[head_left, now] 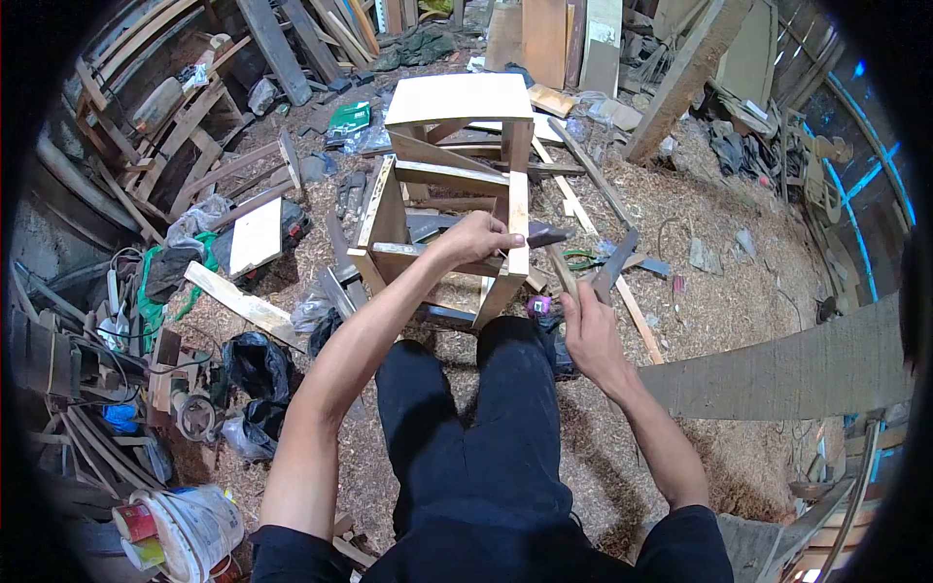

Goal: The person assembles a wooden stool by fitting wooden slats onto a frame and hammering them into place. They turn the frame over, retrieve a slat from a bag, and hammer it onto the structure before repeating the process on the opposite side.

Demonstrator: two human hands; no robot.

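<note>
A wooden chair frame (391, 219) stands upright in front of my knees, with a pale panel (459, 97) at its far end. My left hand (476, 238) rests at the near right corner of the frame, thumb and fingers pinched together on the pale top rail (519, 199). Anything between those fingertips is too small to make out. In my right hand (595, 335), to the right of the frame, is a hammer (561, 267), gripped by its wooden handle. Its dark head is close to my left thumb, beside the rail.
Wood shavings cover the floor. Green-handled pliers (583, 260) and a purple-ended item (538, 306) lie near the frame's right side. Left are black plastic bags (258, 369) and a white bucket (199, 530). A wide board (777, 364) juts in at right; a wooden post (685, 83) leans behind.
</note>
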